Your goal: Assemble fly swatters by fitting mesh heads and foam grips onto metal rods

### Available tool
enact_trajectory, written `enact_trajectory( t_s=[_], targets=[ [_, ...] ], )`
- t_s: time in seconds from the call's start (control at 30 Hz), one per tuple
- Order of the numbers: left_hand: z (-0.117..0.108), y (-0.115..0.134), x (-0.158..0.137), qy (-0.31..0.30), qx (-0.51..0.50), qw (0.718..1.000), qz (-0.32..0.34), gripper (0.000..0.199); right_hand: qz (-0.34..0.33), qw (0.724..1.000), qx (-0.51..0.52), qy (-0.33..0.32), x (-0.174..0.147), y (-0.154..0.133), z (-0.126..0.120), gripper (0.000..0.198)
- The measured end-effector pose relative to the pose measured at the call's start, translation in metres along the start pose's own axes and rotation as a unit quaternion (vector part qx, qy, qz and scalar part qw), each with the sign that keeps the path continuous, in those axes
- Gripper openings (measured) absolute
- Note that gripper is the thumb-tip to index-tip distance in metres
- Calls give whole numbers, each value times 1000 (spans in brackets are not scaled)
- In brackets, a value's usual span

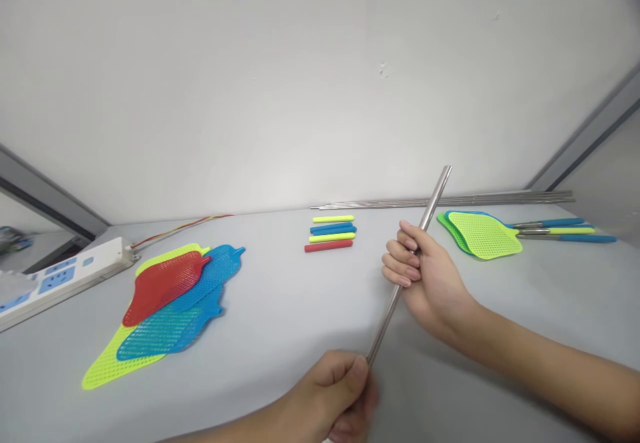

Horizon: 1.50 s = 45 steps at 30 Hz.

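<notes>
A shiny metal rod (437, 198), thicker at its upper end, slants across the view in front of me. My right hand (420, 270) is wrapped round its middle. Lower down, my left hand (340, 393) pinches the thinner part between thumb and fingers; the rod's lower end is hidden there. Beyond the hands lies a short row of yellow, blue and red handle grips (329, 246). Off to the left is an overlapping pile of flyswatter heads (165, 286) in red, blue and yellow-green.
Flyswatters with handles (493, 236) lie at the right. Several thin metal rods (475, 200) run along the foot of the wall (300, 96). A white power strip (75, 276) with a red and yellow wire (175, 225) sits at the left on the grey table (280, 310).
</notes>
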<state>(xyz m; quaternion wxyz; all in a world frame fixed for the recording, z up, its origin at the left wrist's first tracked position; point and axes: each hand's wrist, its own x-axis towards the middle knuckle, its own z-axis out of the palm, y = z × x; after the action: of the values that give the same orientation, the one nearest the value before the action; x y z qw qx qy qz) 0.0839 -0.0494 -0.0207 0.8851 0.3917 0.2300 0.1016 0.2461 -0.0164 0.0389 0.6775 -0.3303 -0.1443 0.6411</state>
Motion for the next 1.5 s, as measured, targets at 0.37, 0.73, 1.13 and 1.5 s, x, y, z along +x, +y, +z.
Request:
enact_trajectory(
  t_s=[0.37,0.73,1.13,1.5],
  targets=[
    [1,5,3,-6,-51,999,0,33,14,999,-24,-39,5,-21,4,27],
    [1,5,2,2,-60,998,22,33,-44,997,-56,-35,10,-50,7,27],
    [1,6,2,-3,-45,998,37,31,-20,998,-43,-33,13,-53,7,24],
    [3,7,2,30,-41,997,52,27,44,998,-2,-42,16,-49,5,28]
  ],
)
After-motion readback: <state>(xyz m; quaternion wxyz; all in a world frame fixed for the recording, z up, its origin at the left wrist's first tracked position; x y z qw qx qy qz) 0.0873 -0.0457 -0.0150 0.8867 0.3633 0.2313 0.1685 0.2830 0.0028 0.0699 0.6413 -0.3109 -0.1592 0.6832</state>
